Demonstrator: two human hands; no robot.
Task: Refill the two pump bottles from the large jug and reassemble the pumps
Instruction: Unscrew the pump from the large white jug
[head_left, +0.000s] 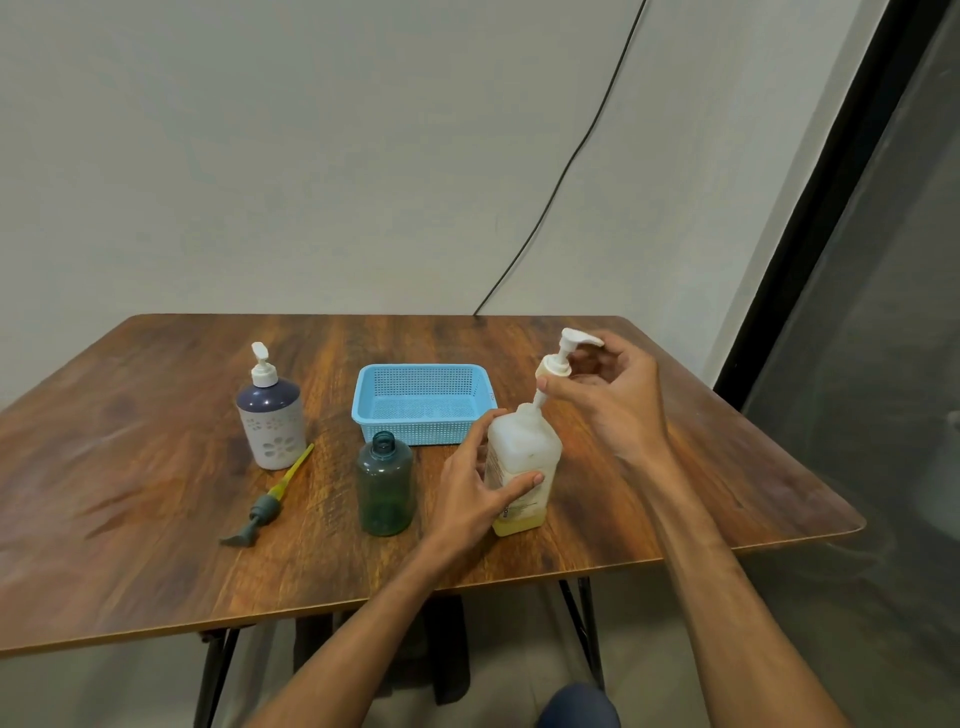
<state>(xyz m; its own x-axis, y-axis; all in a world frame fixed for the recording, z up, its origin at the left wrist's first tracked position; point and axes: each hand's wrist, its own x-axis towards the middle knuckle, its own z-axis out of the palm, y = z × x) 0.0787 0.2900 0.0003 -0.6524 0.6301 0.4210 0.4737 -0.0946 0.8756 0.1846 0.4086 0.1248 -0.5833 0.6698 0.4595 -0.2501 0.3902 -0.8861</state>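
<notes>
A translucent white jug (524, 457) with a little yellow liquid at its bottom stands on the table's right side. My left hand (480, 483) grips its body. My right hand (602, 395) holds the jug's white pump (558, 361), which is lifted above the neck with its tube still inside. An open green bottle (385, 483) stands without a pump left of the jug. Its grey pump with a yellow tube (270, 501) lies on the table. A purple and white flowered bottle (271, 415) with its white pump fitted stands further left.
A blue plastic basket (423, 402) sits behind the green bottle and the jug. The wooden table (156, 519) has its front edge near me and its right edge close to a dark glass door. A black cable hangs down the wall behind.
</notes>
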